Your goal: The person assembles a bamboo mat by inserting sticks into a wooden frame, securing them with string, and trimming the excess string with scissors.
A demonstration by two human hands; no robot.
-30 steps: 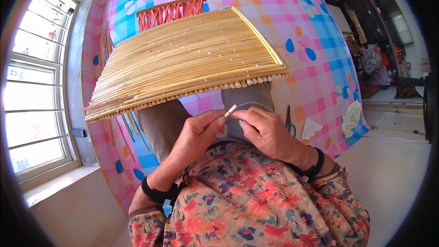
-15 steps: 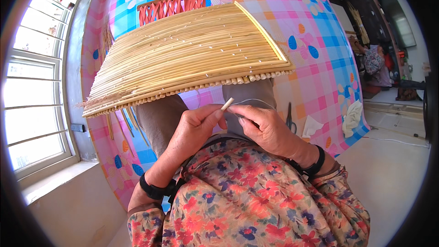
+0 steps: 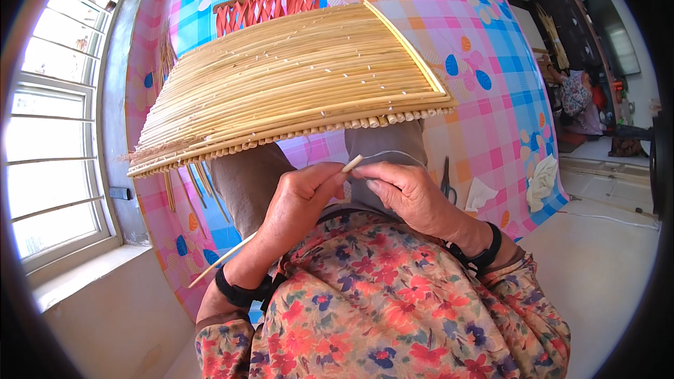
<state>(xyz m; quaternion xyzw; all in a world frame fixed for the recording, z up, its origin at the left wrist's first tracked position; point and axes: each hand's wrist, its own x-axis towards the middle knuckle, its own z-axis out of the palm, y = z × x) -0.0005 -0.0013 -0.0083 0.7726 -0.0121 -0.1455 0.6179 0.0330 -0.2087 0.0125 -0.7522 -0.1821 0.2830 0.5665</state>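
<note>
My left hand is closed round a pale straw stalk. Its cut end pokes out past the thumb, and its thin tail runs back under my left wrist. Close by that end, my right hand is pinched; a thin white thread loops from the stalk's tip over to this hand. Whether a needle sits between the fingertips is hidden. Beyond both hands, a mat of stalks lies tilted over my knees, with small white stitches across it and a frame of stalks along its edges.
Scissors and a white scrap lie to the right on the checked sheet, near a crumpled white cloth. A red laced rack stands behind the mat. Loose stalks lie at left. Another person sits far right.
The stalk in my left hand has turned to lie flatter, and its long tail now shows below my left wrist. My right hand stays close to its tip.
</note>
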